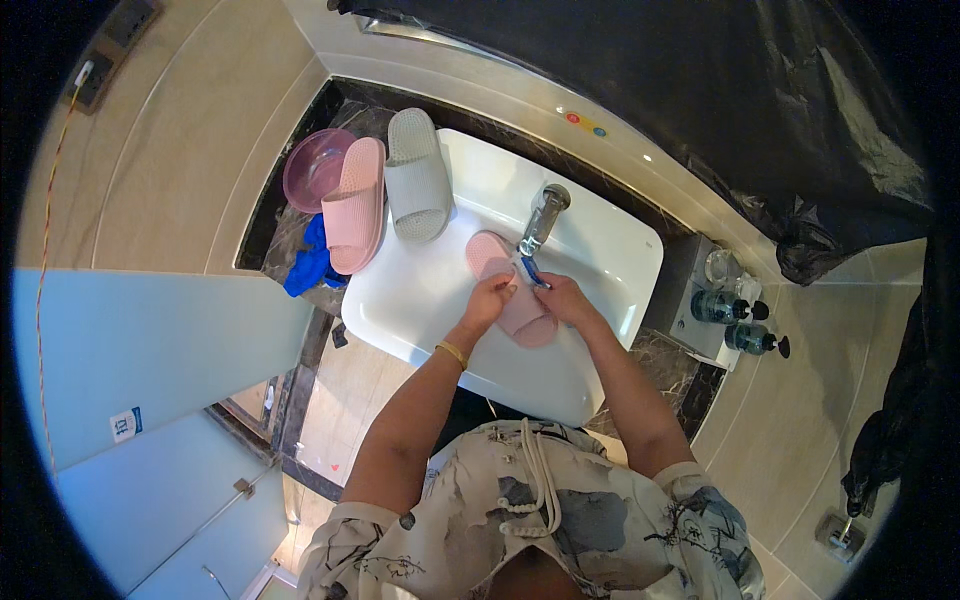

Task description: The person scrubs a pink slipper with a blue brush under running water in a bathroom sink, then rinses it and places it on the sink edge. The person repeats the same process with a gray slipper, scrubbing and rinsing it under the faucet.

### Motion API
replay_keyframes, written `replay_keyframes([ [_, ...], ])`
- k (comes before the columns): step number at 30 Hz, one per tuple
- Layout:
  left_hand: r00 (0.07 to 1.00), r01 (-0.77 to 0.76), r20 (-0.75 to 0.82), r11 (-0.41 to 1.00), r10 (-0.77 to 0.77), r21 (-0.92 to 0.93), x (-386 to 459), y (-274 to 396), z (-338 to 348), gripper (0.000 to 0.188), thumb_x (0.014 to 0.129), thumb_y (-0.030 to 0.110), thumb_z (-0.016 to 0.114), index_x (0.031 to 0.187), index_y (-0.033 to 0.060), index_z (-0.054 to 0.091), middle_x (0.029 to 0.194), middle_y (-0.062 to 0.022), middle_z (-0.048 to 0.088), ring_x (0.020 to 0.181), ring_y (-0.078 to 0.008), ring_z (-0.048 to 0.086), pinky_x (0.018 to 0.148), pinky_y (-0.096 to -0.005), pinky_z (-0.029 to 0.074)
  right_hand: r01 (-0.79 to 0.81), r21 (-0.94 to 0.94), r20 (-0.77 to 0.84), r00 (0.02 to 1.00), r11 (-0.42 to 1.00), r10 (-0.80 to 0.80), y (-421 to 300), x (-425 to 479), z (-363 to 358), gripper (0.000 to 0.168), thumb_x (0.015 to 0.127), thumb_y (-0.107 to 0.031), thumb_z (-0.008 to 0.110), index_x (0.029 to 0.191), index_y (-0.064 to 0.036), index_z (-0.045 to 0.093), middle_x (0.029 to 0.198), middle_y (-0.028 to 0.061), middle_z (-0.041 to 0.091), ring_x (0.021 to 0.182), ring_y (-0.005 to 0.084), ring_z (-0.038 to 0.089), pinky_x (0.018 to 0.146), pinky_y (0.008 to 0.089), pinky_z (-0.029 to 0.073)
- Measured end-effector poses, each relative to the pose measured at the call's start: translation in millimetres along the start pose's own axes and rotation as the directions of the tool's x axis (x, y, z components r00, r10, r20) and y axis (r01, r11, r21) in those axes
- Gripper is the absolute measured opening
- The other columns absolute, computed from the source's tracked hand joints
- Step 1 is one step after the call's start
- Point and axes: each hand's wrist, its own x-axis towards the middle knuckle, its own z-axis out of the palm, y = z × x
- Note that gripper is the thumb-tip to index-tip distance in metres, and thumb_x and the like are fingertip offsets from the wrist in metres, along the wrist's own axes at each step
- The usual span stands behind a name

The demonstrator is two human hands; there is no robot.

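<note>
A pink slide slipper (529, 319) lies in the white washbasin (409, 300), below the chrome faucet (541, 217). My right hand (564, 298) grips a blue-and-white brush (531, 270) just under the spout. Close beside it, over the slipper's strap, is my left hand (491, 296), with thumb and fingertips close together; whether they hold anything is unclear. A grey slide slipper (420, 180) rests on the basin's left rim. Another pink slipper (356, 206) leans beside it, partly over a pink translucent plastic basin (309, 176).
A blue cloth (309, 262) lies on the dark marble counter left of the washbasin. Two pump bottles (716, 307) and a glass (721, 268) stand on a grey box (684, 300) at the right. Black plastic sheeting (675, 82) hangs above the backsplash.
</note>
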Motion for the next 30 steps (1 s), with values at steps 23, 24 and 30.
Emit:
replay_keyframes([
  [23, 0.966, 0.094, -0.244, 0.995, -0.087, 0.018, -23.5, 26.9, -2.2, 0.075, 0.074, 0.030, 0.069, 0.133, 0.0001, 0.035, 0.114, -0.0222, 0.057, 0.106, -0.0271, 0.056, 0.087, -0.0325, 0.044, 0.113, -0.006, 0.233, 0.967, 0.994, -0.108, 16.6, -30.0, -19.0, 0.043, 0.085, -0.024, 0.056, 0.127, -0.015, 0.050, 0.092, 0.0148, 0.063, 0.081, 0.0187, 0.060, 0.074, 0.0303, 0.047],
  [24, 0.969, 0.072, -0.237, 0.997, -0.073, -0.012, -24.9, 23.2, -0.3, 0.070, 0.074, 0.030, 0.068, 0.131, -0.0001, 0.039, 0.115, -0.0215, 0.057, 0.106, -0.0262, 0.056, 0.088, -0.0315, 0.043, 0.083, -0.002, 0.244, 0.967, 0.997, -0.080, 14.0, -38.3, -22.2, 0.043, 0.085, -0.024, 0.056, 0.127, -0.014, 0.050, 0.095, 0.0149, 0.063, 0.082, 0.0199, 0.060, 0.075, 0.0309, 0.047],
  [30, 0.995, 0.057, -0.079, 0.998, -0.055, 0.022, -22.6, 8.7, -9.3, 0.052, 0.079, 0.030, 0.061, 0.120, -0.0003, 0.052, 0.117, -0.0175, 0.057, 0.109, -0.0235, 0.054, 0.092, -0.0294, 0.040, 0.155, -0.190, -0.003, 0.987, 0.970, -0.158, 1.3, 6.5, 24.5, 0.042, 0.084, -0.027, 0.050, 0.125, -0.018, 0.050, 0.098, 0.0225, 0.061, 0.088, 0.0348, 0.061, 0.080, 0.0404, 0.048],
])
